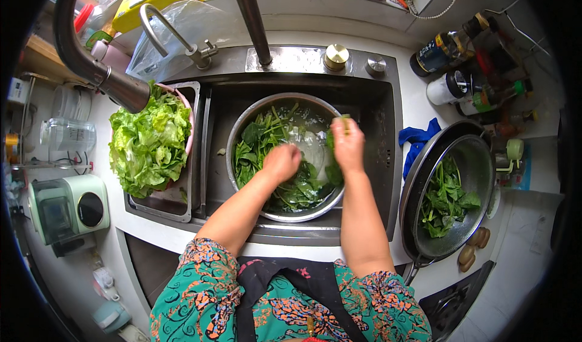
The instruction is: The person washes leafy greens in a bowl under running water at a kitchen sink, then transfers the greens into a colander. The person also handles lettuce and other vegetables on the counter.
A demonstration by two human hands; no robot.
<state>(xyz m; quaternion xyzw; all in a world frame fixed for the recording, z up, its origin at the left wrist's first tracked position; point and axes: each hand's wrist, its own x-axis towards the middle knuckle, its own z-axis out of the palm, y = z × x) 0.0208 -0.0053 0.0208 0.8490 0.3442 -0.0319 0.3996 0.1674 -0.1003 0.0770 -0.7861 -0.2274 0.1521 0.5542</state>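
A round metal basin (284,216) of water stands in the dark sink (373,160), with leafy greens (248,153) afloat in it, mostly at its left and bottom. Over the middle of the basin is my left hand (282,162), blurred, its fingers curled; whether it holds anything cannot be told. My right hand (348,144), at the basin's right rim, is closed on a bunch of greens (334,167) that hangs down into the basin. To the right, a metal mesh strainer (477,178) resting on a dark pan holds more greens (448,201).
A pink-rimmed basket (188,108) heaped with lettuce (150,146) stands on the left sink tray. A thick faucet (129,90) arches above it. Behind the sink is a small tap (198,53). Bottles (443,51) and a blue cloth (420,137) lie right of the sink.
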